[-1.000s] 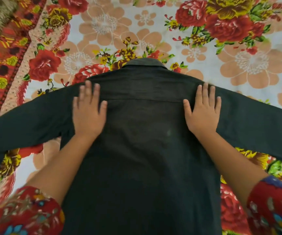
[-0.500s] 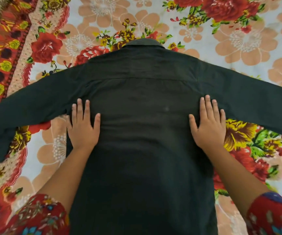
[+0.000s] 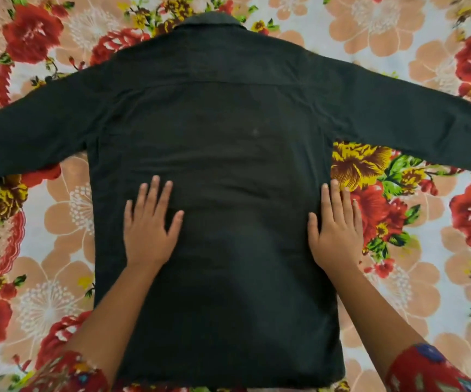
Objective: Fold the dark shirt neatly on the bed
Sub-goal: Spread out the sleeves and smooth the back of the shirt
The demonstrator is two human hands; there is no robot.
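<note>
Dark shirt [image 3: 228, 123] laid back side up on the floral-covered bed [image 3: 398, 292], hem [image 3: 228, 374] nearest, collar [image 3: 211, 21] farthest. Nearest of all, two red patterned cuffs [image 3: 426, 369] at the lower corners, with bare forearms [image 3: 109, 306] reaching up from them. Next, left hand [image 3: 149, 230] flat on the cloth just inside the side edge. Right hand [image 3: 336, 233] flat on the opposite side edge, outer fingers [image 3: 354, 210] lapping onto the bed. Both with fingers straight and slightly spread, pressing down, gripping nothing. Just beyond the hands, shallow crosswise creases [image 3: 228, 190] across the mid-back. Farther on, long sleeves [image 3: 30, 137] spread wide to either side.

Judged step: smoothing ahead of the first fold, no fold yet made. Best done with flat palms and even pressure, stroking from the centre toward side edges and hem, so as to push creases out rather than bunch them. Side edges to be left straight and parallel.

No brand, label or legible writing visible on this side.
</note>
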